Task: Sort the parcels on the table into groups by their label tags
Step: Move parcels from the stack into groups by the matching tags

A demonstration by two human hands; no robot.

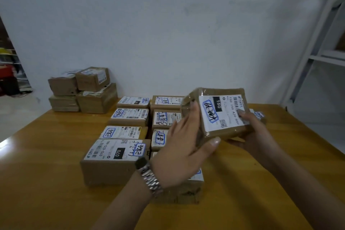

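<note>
Left hand (184, 147) grips the held parcel (216, 116) on its left side, thumb at the near corner, fingers up the side. Right hand (257, 132) grips the right end, thumb on the label edge. The parcel is brown and tape-wrapped, tilted and held clear above the table (46, 173), over its middle. Its white label reads "150" in a black block (218, 103), then "150 150 A26-050", with barcode and QR codes. A blue-bordered tag (211, 113) carries handwriting I can't read.

Metal watch (149, 177) on the left wrist. Under that wrist lies a parcel (186, 190), its label mostly hidden.

Nearest left parcel (112, 162): label "070", "070-070-A80", blue tag handwritten.

Behind it is a column of three labelled parcels (129, 116). Beside that is a second column (166, 118), partly blocked by the left hand. All have blue tags, print too small to read.

Another parcel (260, 115) peeks out behind the right hand.

Four parcels stacked (82, 89) at the far left corner against the wall (168, 33). Metal shelf (317, 43) stands on the right.
</note>
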